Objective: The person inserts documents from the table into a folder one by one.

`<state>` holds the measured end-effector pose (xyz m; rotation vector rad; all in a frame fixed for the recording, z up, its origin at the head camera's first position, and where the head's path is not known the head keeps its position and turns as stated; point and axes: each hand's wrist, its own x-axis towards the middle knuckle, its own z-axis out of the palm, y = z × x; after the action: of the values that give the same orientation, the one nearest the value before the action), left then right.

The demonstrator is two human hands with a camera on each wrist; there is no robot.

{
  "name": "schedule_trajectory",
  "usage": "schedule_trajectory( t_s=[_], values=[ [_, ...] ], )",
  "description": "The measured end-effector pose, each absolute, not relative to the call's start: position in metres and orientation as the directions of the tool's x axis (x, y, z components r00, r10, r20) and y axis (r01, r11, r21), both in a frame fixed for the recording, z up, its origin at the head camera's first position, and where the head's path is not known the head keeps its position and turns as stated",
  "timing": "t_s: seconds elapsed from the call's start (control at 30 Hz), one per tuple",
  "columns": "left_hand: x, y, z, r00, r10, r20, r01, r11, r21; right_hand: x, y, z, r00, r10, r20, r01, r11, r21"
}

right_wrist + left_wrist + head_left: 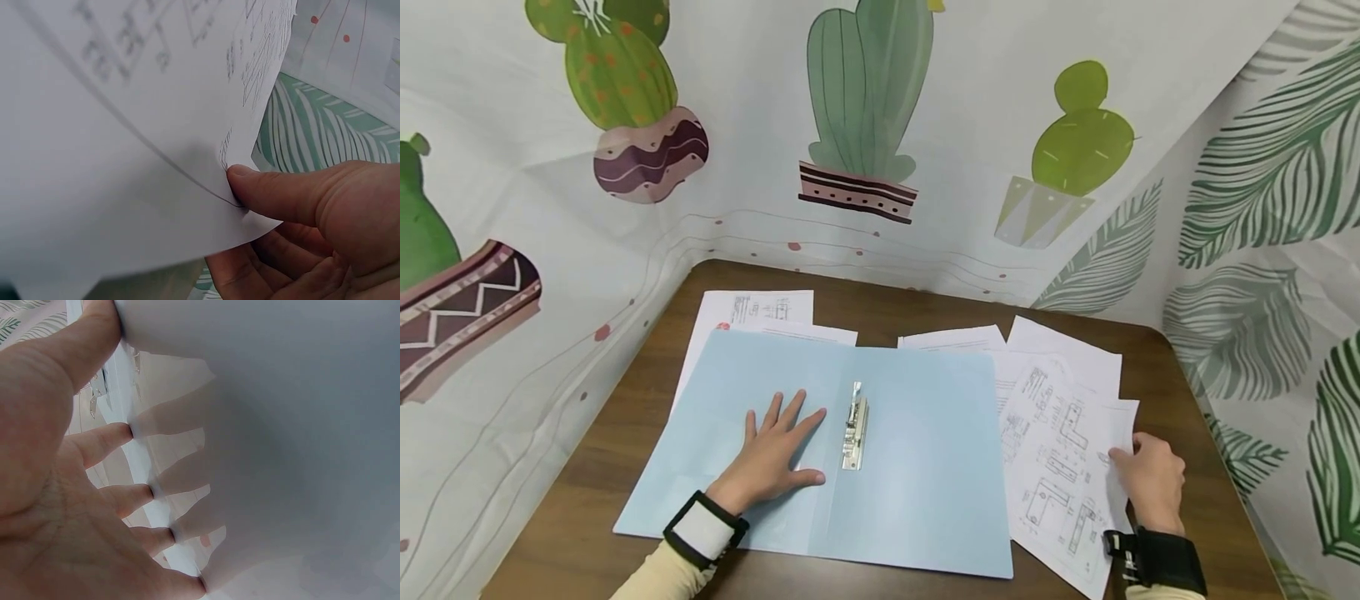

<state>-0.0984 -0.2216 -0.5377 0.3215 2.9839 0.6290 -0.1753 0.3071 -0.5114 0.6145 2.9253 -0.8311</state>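
Observation:
A light blue folder (925, 450) lies spread flat on the table, with a metal clip (855, 429) beside its spine. My left hand (775, 454) rests on the folder's left cover, fingers spread; in the left wrist view its fingertips (140, 490) touch the glossy surface. At the right, my right hand (1152, 482) pinches the edge of a printed sheet of paper (1060, 483) with line drawings. The right wrist view shows the thumb (269, 190) on top of the sheet (137, 187) and the other fingers beneath, the paper bending there.
More printed sheets (1078, 358) lie partly under the held one, behind and right of the folder. Other papers (760, 307) stick out past the folder's back left. The brown table (1161, 383) meets a cactus-print cloth (737, 167) at the back.

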Motion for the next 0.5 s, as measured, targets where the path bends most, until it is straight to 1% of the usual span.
schedule_trajectory(
  t_s=[0.27, 0.5],
  values=[
    [-0.097, -0.223, -0.538, -0.976, 0.215, -0.040, 0.180, 0.894, 0.410, -0.174, 0.310, -0.508, -0.930, 0.341, -0.136, 0.362, 0.790, -0.494],
    [-0.098, -0.223, -0.537, -0.975, 0.217, -0.046, 0.181, 0.898, 0.400, -0.174, 0.319, -0.498, -0.934, 0.351, -0.071, 0.339, 0.806, -0.484]
  ],
)
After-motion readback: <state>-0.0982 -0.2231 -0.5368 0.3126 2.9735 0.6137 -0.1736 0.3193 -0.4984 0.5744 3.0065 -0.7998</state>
